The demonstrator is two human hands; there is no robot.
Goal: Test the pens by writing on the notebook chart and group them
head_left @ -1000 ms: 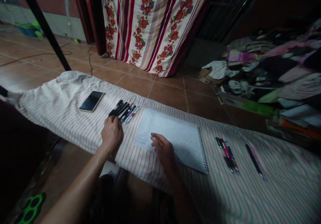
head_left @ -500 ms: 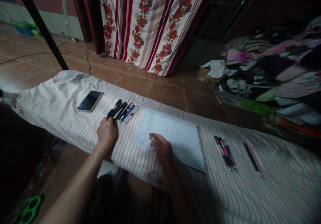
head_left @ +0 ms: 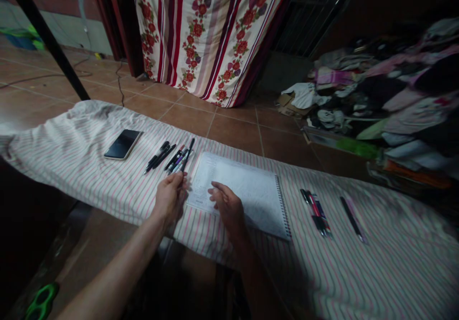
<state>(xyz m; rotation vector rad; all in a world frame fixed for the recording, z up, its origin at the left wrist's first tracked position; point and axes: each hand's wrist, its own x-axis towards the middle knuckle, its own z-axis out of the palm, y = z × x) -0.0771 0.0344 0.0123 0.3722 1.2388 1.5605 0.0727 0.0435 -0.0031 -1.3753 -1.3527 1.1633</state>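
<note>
My left hand (head_left: 171, 195) is closed on a black pen (head_left: 188, 154), which points up and away from the fingers. Just behind it, several pens (head_left: 176, 158) lie side by side on the striped cloth, with a few black pens (head_left: 159, 155) a little to their left. Over the left part of a spiral notebook (head_left: 247, 188) hovers my right hand (head_left: 227, 205), its fingers apart and holding nothing. The notebook lies open at a page with faint writing along its left side.
A phone (head_left: 124, 144) lies left of the pens on the striped cloth (head_left: 394, 272). To the right rest a few pens (head_left: 317, 213) and a black and a purple pen (head_left: 353, 218). Beyond are a floral curtain (head_left: 201, 38) and a clothes pile (head_left: 376, 90).
My left hand has lifted a black pen from the group and moved right toward the notebook. My right hand has barely moved. The view has shifted slightly.
</note>
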